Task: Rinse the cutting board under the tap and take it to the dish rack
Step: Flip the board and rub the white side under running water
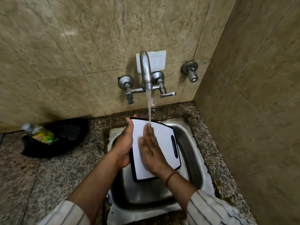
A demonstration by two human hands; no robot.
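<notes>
White, black-rimmed cutting board (162,143) held over the steel sink (191,151), under the stream from the tap (145,70). Gripped at its left edge by the left hand (124,148); right hand (150,150) laid flat on its face, fingers straight.

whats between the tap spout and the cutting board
Only a stream of water, falling from the tap spout onto the cutting board, where it lands by the tips of the right hand. The head view shows this.
</notes>
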